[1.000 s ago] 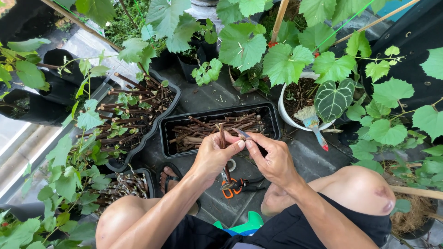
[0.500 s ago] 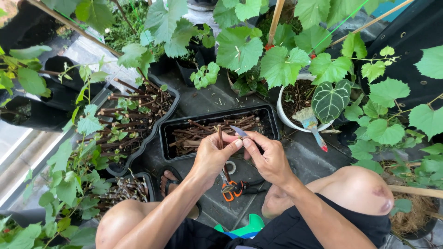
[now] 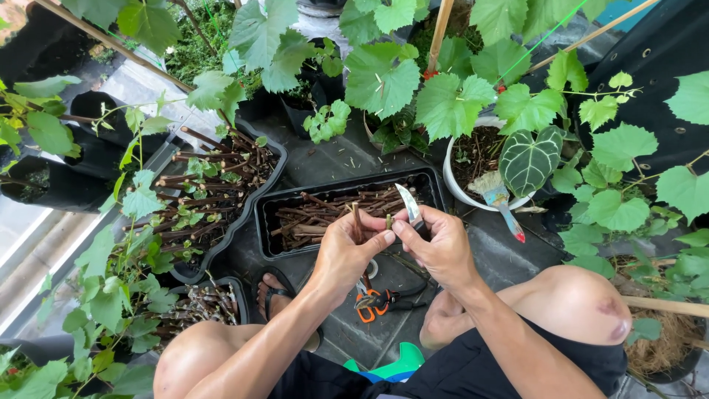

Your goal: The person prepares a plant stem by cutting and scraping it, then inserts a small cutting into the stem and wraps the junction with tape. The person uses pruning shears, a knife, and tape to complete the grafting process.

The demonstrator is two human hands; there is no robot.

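At the far left, a dark curved pot (image 3: 221, 214) holds a bundle of brown sticks with small green leaves sprouting among them, and a second pot (image 3: 199, 310) of the same sits lower by the person's knee. Next comes a black rectangular tray (image 3: 347, 193) filled with bare cut twigs lying mostly crosswise. In front of it the left hand (image 3: 347, 247) is closed around a short brown cutting (image 3: 358, 222), fingers wrapped about its lower part so that the top stands free. The cutting stands nearly upright, its long axis running from the palm up toward the tray. It looks light, stiff and woody, likely to snap if bent, so a hold low on the stem seems soundest. Just beside it the right hand (image 3: 443, 247) is shut on a small knife (image 3: 408, 203), blade pointing up and away, close to the cutting's tip. Below the hands lie orange-handled pruners (image 3: 369, 303) on the dark floor. Further right, a white pot (image 3: 452, 181) holds a trowel (image 3: 498, 199).
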